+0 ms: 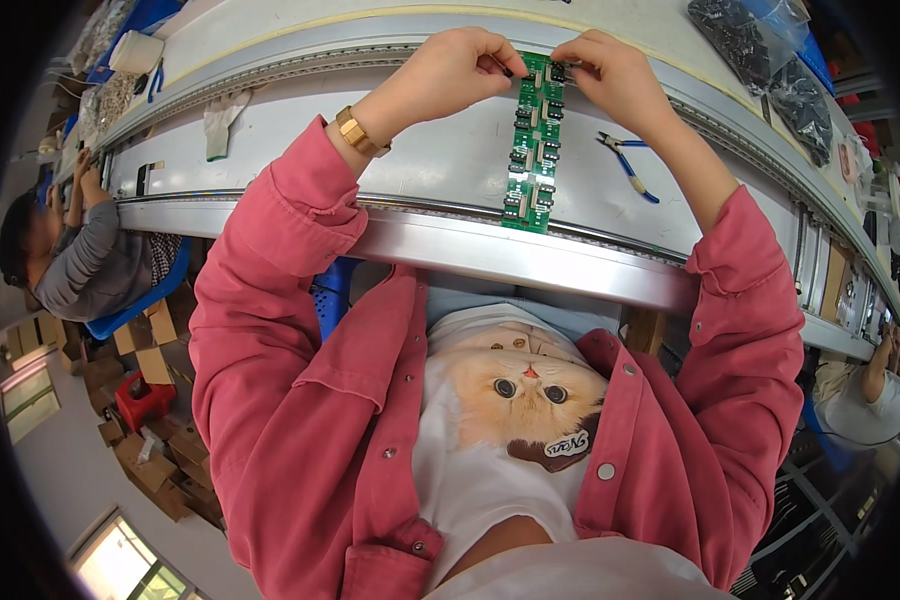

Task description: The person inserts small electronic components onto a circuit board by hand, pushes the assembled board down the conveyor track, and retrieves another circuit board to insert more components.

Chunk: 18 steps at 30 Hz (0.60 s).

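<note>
A long green circuit board [536, 130] lies across the conveyor rails, its narrow ends toward and away from me. Black connector blocks and pale upright parts line it in pairs. At the far end's left edge, my left hand [450, 80] is closed in a pinch, with a small black component [508, 72] at its fingertips. My right hand [618, 80] bends over the far right corner, thumb and forefinger drawn together beside a black block there. Whatever these fingers hold, if anything, is too small to make out.
Blue-handled cutting pliers [628, 168] lie right of the board. A whitish glove [224, 124] rests on the line at left. Black parts in clear bags [770, 70] sit on the far right shelf. Co-workers sit at left [90, 240] and right [865, 395].
</note>
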Each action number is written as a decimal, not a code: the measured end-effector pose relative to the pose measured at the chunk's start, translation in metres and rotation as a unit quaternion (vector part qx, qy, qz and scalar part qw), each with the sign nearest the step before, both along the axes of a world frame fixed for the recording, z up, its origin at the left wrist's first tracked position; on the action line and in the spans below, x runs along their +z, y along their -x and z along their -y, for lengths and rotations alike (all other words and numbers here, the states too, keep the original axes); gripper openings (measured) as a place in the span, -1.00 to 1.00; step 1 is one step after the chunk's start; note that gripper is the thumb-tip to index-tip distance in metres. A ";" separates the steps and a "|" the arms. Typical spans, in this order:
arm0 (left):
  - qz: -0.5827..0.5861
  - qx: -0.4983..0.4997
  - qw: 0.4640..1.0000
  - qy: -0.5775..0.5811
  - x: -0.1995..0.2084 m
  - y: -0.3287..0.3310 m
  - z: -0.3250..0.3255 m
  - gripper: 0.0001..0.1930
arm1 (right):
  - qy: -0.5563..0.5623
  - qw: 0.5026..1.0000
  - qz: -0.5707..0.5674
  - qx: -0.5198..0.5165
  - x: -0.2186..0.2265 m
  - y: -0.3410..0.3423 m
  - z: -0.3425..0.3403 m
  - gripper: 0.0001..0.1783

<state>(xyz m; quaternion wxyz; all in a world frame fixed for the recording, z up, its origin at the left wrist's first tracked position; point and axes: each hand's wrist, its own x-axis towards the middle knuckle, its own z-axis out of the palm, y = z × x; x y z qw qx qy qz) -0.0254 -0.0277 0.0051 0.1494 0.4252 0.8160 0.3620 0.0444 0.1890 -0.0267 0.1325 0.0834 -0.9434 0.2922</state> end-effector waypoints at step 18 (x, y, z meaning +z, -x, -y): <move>0.059 0.027 0.998 -0.024 0.000 -0.006 0.005 -0.82 | 0.077 0.992 0.097 0.000 0.008 0.011 -0.003 -0.71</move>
